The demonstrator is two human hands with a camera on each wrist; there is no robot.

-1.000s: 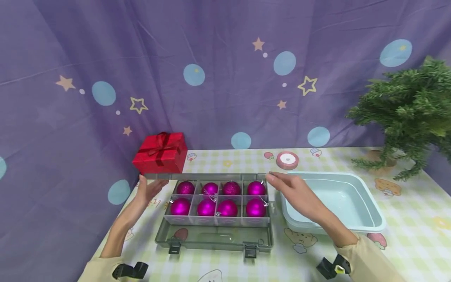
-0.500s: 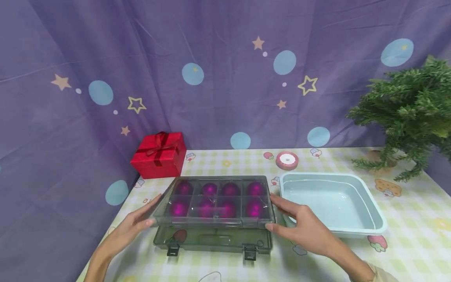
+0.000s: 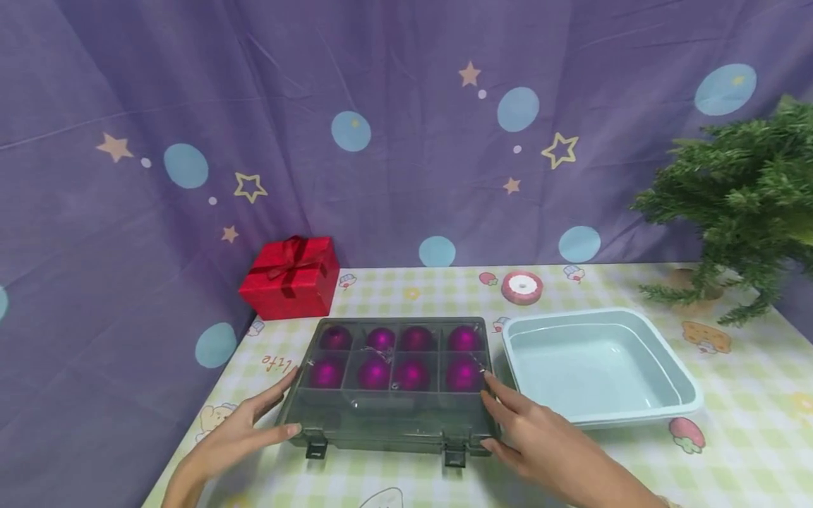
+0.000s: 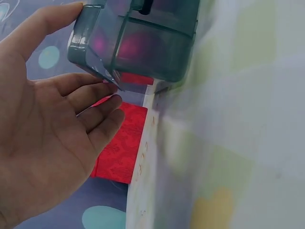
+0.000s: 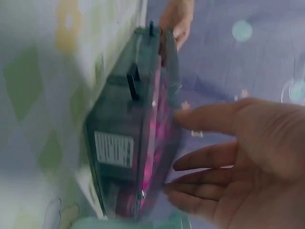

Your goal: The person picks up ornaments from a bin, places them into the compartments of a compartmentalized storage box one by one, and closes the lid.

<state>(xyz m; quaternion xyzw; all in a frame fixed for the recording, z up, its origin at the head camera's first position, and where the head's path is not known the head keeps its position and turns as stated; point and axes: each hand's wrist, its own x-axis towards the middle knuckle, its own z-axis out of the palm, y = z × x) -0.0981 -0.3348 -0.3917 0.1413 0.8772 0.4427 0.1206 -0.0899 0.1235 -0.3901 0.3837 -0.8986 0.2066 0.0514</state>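
Note:
A clear grey plastic storage box (image 3: 394, 416) lies on the table, its lid lowered over the compartments, with a narrow gap at the rim in the right wrist view. Through the lid several magenta Christmas baubles (image 3: 413, 374) show in two rows. My left hand (image 3: 231, 430) is spread at the box's left side, thumb at the front left corner and loosely bent fingers (image 4: 95, 95) beside the lid's edge. At the right side my right hand (image 3: 533, 437) touches the lid with fingertips and thumb, fingers nearly straight. Two black latches (image 3: 454, 455) hang unfastened at the front.
A pale blue basin (image 3: 603, 367) stands just right of the box. Behind are a red gift box (image 3: 292, 279) at left and a red ribbon roll (image 3: 522, 287). A small artificial Christmas tree (image 3: 743, 204) stands at far right, before a purple curtain (image 3: 406, 92).
The lid has swung from raised at the back down and forward over the baubles. Both hands have followed its sides toward the front edge.

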